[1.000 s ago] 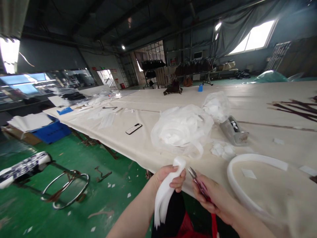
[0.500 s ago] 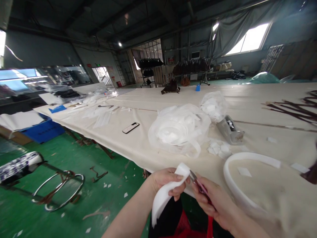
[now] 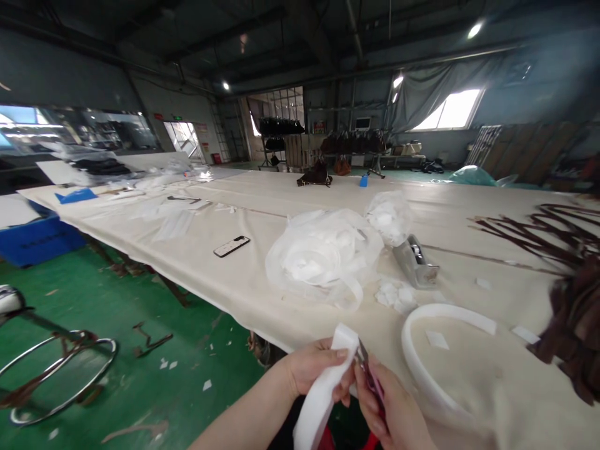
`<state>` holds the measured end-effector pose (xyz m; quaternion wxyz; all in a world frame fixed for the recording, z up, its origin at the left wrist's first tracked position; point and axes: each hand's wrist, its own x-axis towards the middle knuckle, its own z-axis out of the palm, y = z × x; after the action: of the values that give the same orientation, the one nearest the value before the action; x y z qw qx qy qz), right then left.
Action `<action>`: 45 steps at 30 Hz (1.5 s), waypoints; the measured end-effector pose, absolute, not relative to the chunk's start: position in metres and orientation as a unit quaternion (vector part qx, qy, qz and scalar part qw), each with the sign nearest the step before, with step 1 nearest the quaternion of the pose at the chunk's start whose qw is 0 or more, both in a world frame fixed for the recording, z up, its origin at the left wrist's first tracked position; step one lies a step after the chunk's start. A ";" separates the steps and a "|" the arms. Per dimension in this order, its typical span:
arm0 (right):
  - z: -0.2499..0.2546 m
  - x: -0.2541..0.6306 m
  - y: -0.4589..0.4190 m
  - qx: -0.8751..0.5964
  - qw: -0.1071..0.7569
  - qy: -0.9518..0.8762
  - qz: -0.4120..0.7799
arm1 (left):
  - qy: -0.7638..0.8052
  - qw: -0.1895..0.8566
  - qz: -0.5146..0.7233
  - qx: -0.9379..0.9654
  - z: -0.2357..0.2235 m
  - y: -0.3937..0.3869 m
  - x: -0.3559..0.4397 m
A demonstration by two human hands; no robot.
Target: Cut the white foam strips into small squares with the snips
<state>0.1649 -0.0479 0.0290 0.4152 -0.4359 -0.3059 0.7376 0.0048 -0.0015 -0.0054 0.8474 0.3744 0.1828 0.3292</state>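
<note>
My left hand pinches a white foam strip near its upper end; the rest hangs down over my lap. Closed around a pair of scissors, my right hand holds the blades at the strip's right edge, close to my left fingertips. Part of the scissors' handle is hidden in my palm. Beyond my hands lies a clear plastic bag with rolled white strip in it. To the right, a curved length of white foam strip rests on the cream-covered table.
A tape dispenser, small white scraps and a smaller bag lie past the large bag. A phone is left of it. Brown straps and dark brown pieces lie right. A metal-ringed stool stands on the floor.
The view has turned a little to the right and up, so the table items sit further left. The scissors stay at the strip's edge, and both hands keep their hold.
</note>
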 end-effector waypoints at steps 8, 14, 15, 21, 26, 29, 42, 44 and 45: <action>0.040 0.177 -0.043 -0.456 0.396 -0.298 0.739 | 0.214 0.811 0.240 0.489 0.026 0.009 -0.009; 0.042 0.188 -0.043 -0.462 0.336 -0.373 0.731 | 0.234 0.803 0.128 0.532 0.036 0.007 -0.019; 0.042 0.189 -0.044 -0.460 0.327 -0.375 0.736 | 0.234 0.799 0.113 0.543 0.037 0.007 -0.019; 0.032 0.192 -0.041 -0.463 0.264 -0.343 0.773 | 0.249 0.784 0.060 0.565 0.042 0.008 -0.022; 0.032 0.197 -0.038 -0.458 0.254 -0.335 0.783 | 0.243 0.770 0.083 0.584 0.041 0.006 -0.028; 0.035 0.200 -0.039 -0.450 0.235 -0.334 0.794 | 0.274 0.753 0.082 0.592 0.043 0.002 -0.028; 0.025 0.193 -0.053 -0.455 0.264 -0.296 0.797 | 0.269 0.748 0.076 0.602 0.042 -0.003 -0.025; 0.026 0.193 -0.054 -0.459 0.275 -0.293 0.793 | 0.262 0.749 0.078 0.603 0.042 -0.003 -0.025; 0.027 0.192 -0.055 -0.460 0.280 -0.291 0.791 | 0.260 0.749 0.078 0.604 0.041 -0.002 -0.024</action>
<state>0.1920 -0.0548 0.0273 0.2801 -0.4596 -0.2915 0.7908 -0.0242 -0.0024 0.0413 0.7489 0.6045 0.2601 0.0780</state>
